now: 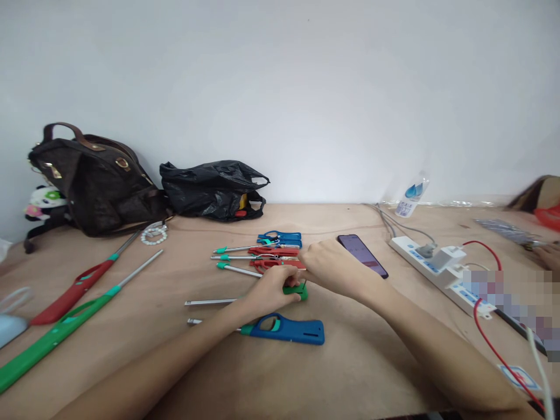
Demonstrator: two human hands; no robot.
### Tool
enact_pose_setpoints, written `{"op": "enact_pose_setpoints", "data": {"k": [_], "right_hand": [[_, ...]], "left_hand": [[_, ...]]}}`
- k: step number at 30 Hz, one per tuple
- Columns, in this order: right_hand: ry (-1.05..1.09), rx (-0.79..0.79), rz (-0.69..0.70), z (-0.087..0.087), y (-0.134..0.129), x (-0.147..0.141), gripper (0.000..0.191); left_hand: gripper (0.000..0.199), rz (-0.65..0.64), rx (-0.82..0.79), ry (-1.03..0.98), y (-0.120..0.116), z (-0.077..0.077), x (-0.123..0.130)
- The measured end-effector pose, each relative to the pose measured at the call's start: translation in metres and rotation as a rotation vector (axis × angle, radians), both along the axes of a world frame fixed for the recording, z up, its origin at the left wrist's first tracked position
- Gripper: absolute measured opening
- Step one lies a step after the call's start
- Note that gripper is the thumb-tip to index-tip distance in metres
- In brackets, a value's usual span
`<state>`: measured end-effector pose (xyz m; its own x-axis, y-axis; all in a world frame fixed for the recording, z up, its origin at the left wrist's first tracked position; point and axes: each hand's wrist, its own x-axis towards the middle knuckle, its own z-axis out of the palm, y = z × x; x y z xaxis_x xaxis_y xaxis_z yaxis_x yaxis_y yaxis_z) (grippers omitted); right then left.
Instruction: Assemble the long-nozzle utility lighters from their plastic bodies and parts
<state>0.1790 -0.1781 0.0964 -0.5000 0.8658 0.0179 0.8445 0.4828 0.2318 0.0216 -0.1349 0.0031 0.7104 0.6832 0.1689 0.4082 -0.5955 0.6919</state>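
Note:
My left hand (277, 286) is closed around a green lighter (301, 290), whose handle end shows past the fingers and whose metal tube lies to the left. Right beside it, my right hand (317, 259) is bent with its fingers curled down at the handle end; a thin piece shows under them, too small to name. A blue lighter (301, 331) lies in front of my hands. Beyond them lie red lighters (275, 251) with metal tubes and blue lighter parts (284, 238).
At left lie a long red lighter (76, 291) and a long green one (61, 329). Behind stand a dark bag (105, 186) and a black plastic bag (205, 189). A phone (363, 256), power strip (420, 256) and bottle (411, 195) are at right, near another person's hand (549, 255).

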Motion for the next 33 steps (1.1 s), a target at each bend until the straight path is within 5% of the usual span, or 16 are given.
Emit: {"op": "enact_pose_setpoints", "data": {"k": [7,15,33], "right_hand": [[0.118,-0.182,0.133,0.005,-0.003,0.008,0.017],[0.194,-0.204,0.062,0.001,0.016,0.017,0.002],[0.062,-0.065,-0.138,0.0,0.001,-0.005,0.024]], "left_hand": [[0.016,0.009,0.004,0.008,0.0,-0.001,0.0],[0.02,-0.017,0.01,-0.016,0.001,-0.002,0.0],[0.015,0.002,0.021,0.021,0.0,-0.004,-0.001]]}}
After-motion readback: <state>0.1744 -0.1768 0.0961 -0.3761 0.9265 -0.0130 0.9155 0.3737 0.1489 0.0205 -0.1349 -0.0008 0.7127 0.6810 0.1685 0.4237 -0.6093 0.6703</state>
